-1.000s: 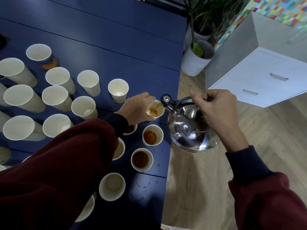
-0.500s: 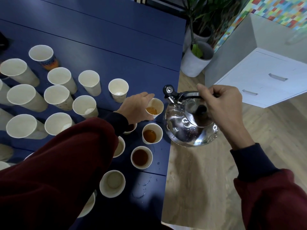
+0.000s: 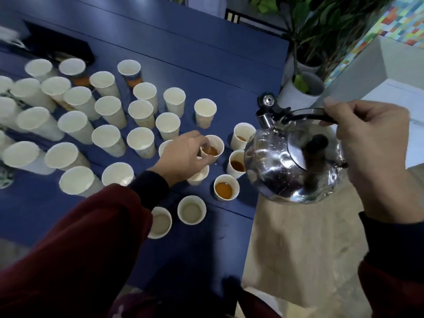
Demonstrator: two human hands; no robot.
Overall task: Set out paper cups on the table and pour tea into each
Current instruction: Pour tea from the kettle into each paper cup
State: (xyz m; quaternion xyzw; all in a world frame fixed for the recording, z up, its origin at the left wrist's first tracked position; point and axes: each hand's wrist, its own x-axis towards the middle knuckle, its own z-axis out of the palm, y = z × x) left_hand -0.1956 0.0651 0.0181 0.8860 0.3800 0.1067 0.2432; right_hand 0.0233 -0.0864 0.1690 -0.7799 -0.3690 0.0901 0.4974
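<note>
Head view: left hand (image 3: 183,157) at frame centre, fingers curled on the rim and side of a cup (image 3: 212,148) holding some tea; can't tell if it's lifted or resting on the table (image 3: 195,53). Right hand (image 3: 376,157) at right, closed around the black handle of the kettle (image 3: 293,161), which hangs past the table's right edge over the floor, spout (image 3: 263,118) aimed up-left, no stream visible. Four cups near the spout show amber tea, including the held one; two at lower centre hold something paler; the big cluster across the left half looks empty. Step, I'd say: between pours, parking a filled cup. Task is early, most cups unfilled. Next: let go of this cup, take an empty one from centre, bring the spout over it, tip slowly. Risk: wet droplets by the cups, kettle tight against the filled ones.
</note>
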